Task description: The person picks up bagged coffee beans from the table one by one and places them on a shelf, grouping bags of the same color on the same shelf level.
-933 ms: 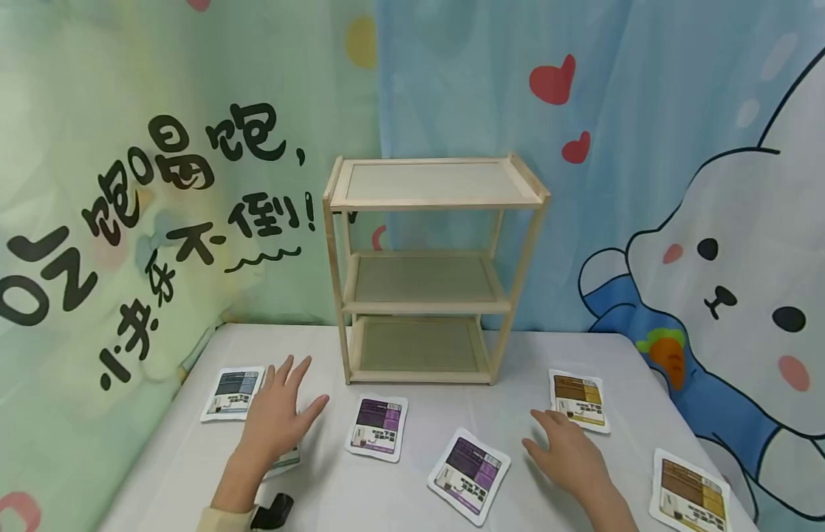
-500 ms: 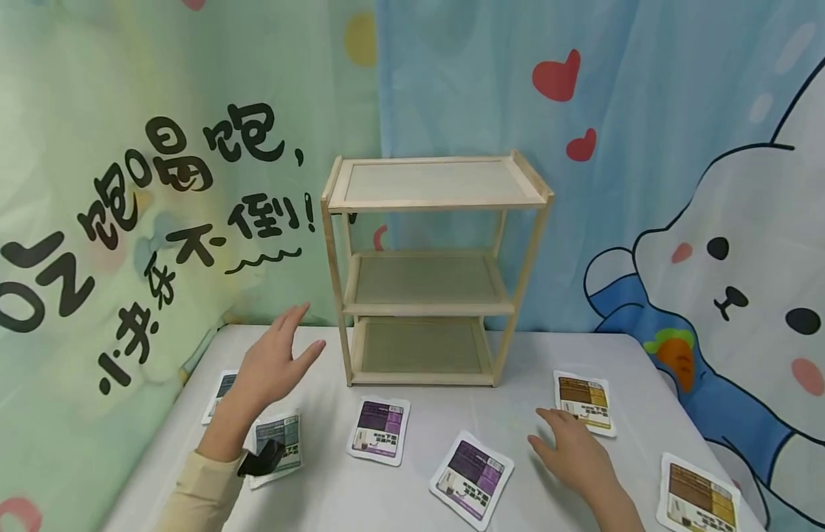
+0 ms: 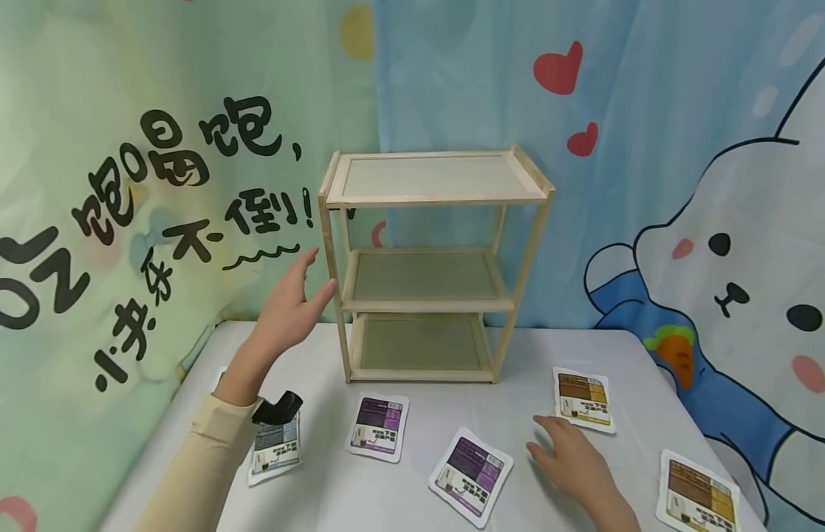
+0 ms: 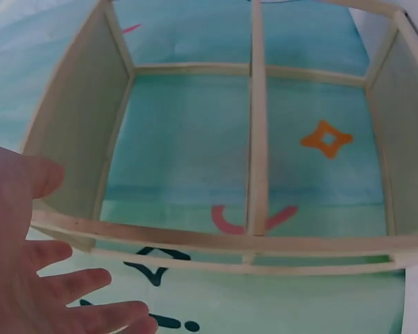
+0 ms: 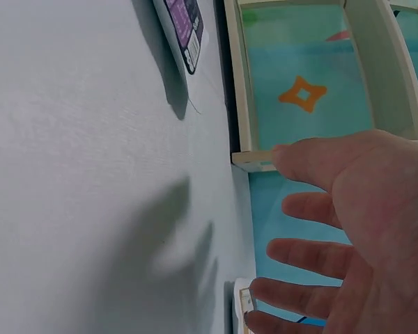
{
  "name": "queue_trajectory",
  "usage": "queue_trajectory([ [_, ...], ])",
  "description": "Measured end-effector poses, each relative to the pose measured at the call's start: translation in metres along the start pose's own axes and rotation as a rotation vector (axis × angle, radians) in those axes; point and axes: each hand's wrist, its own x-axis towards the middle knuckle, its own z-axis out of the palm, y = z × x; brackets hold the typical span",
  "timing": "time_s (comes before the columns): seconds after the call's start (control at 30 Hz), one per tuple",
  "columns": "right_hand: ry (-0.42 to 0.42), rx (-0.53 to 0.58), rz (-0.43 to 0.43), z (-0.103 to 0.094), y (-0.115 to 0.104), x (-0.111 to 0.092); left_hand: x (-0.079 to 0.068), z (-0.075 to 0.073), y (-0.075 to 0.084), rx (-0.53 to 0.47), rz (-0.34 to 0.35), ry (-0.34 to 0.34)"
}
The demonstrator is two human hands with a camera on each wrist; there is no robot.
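A small three-tier wooden shelf [image 3: 439, 177] stands at the back of the white table. My left hand [image 3: 289, 314] is raised beside its left posts, thumb and fingers spread and nothing held. In the left wrist view the thumb and fingers lie on either side of a wooden rail [image 4: 160, 233] of the shelf. My right hand [image 3: 574, 462] hovers low over the table, fingers relaxed, with its shadow below. Nearest to it lies a flat packet with a brown and yellow label [image 3: 583, 399]. A packet with a grey-green label [image 3: 278, 447] lies partly hidden under my left wrist.
Two packets with purple labels, one left [image 3: 377, 427] and one nearer the front [image 3: 470, 480], lie mid-table. Another brown-labelled packet [image 3: 698, 493] is at the front right. Printed curtains [image 3: 452, 81] hang behind the table [image 3: 359, 495].
My left hand has risen from over the left packets and moved forward to the shelf's left side. The right hand has stayed nearly in place. The head view has shifted slightly.
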Motion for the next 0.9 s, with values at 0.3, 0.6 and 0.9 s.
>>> queue_trajectory([
  [0.3,0.008,0.025,0.023,0.002,0.01,-0.011,0.031,-0.007,0.025,-0.142,0.037,0.094],
  [0.6,0.073,0.042,-0.019,-0.012,0.018,0.008,0.05,-0.03,0.04,-0.192,0.017,0.167],
  [0.9,0.097,0.078,0.067,-0.03,0.041,0.013,0.077,-0.021,0.058,-0.279,-0.039,0.164],
])
